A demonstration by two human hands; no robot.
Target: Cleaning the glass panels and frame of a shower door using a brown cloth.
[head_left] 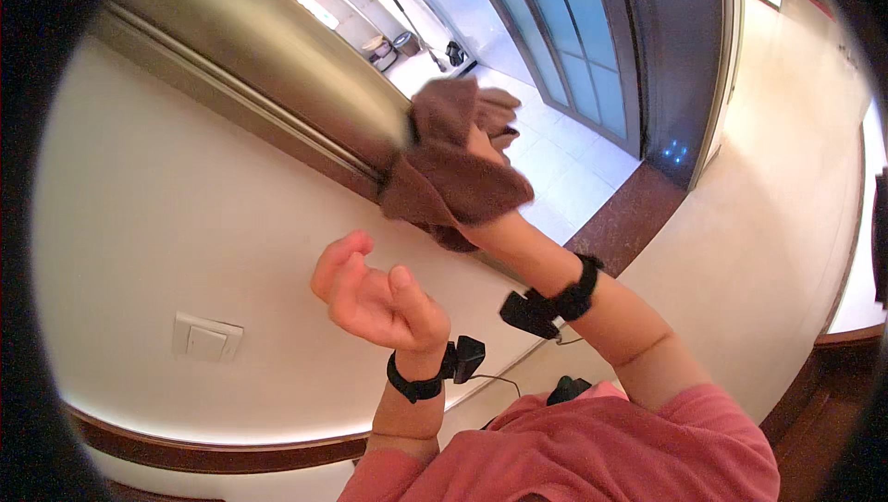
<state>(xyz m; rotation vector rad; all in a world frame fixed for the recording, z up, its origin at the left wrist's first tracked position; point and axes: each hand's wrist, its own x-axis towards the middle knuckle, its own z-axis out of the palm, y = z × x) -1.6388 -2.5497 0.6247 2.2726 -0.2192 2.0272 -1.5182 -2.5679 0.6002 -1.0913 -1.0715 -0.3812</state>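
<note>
A dark brown cloth hangs in folds around my right hand, up against the edge of the brown door frame. Some of the fingers show beyond the cloth's right side, bent around the fabric; the rest are covered. Lower and to the left, my left hand is held up in front of the white wall, palm upward. Its fingers curl loosely and stay apart, with nothing in them.
Left of my left hand is a white wall switch. Past the frame stands a door with blue glass panes, and a dark threshold crosses the floor. Buckets stand in the tiled room beyond. A brown baseboard runs along the wall's foot.
</note>
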